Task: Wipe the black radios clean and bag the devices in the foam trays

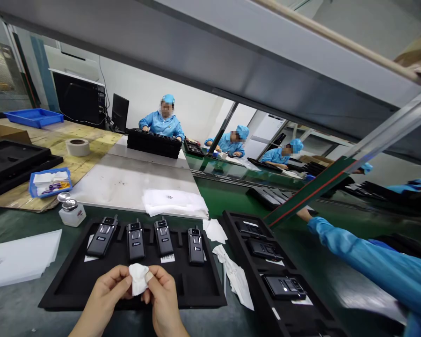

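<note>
Both my hands pinch one small white cloth between them, low in the middle of the view. My left hand grips its left edge, and my right hand grips its right edge. They hover over the near edge of a black foam tray. Several black handheld radios lie side by side along the far part of that tray.
A second black tray with black devices lies to the right, with crumpled white wipes between the trays. A small pump bottle and a blue bin stand at left. A co-worker's blue sleeve reaches in at right. Other workers sit further back.
</note>
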Action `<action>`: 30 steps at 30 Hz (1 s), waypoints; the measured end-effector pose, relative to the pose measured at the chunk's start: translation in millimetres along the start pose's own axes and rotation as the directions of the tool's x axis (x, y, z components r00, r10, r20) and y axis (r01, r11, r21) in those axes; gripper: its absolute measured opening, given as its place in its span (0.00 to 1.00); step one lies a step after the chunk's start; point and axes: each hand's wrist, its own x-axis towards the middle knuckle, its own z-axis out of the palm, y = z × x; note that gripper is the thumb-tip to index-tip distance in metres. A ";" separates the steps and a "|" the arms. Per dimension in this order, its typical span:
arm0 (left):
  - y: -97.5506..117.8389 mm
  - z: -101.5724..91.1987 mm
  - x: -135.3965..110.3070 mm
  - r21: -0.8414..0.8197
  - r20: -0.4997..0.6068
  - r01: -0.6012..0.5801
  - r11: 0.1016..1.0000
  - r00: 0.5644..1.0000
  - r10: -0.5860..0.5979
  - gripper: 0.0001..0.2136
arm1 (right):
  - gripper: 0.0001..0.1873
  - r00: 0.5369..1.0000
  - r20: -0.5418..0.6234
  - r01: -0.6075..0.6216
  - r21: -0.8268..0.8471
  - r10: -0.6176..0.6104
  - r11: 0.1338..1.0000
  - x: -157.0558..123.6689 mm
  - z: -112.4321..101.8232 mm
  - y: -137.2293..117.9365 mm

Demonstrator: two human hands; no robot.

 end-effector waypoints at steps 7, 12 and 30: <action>-4.6 -0.2 -8.1 -0.177 0.084 0.157 0.972 0.986 -0.144 0.19 | 0.36 0.989 0.131 -0.076 0.002 0.075 0.997 -4.2 -7.9 1.1; -13.7 -6.9 -8.7 -0.212 0.116 0.228 0.950 0.971 -0.207 0.21 | 0.29 0.992 0.097 -0.073 -0.090 0.082 0.993 -1.5 -4.0 1.8; -39.3 -13.2 -9.4 -0.073 -0.160 -0.030 0.997 0.987 0.018 0.27 | 0.28 0.989 0.139 -0.028 -0.202 0.057 0.979 8.3 -5.2 27.0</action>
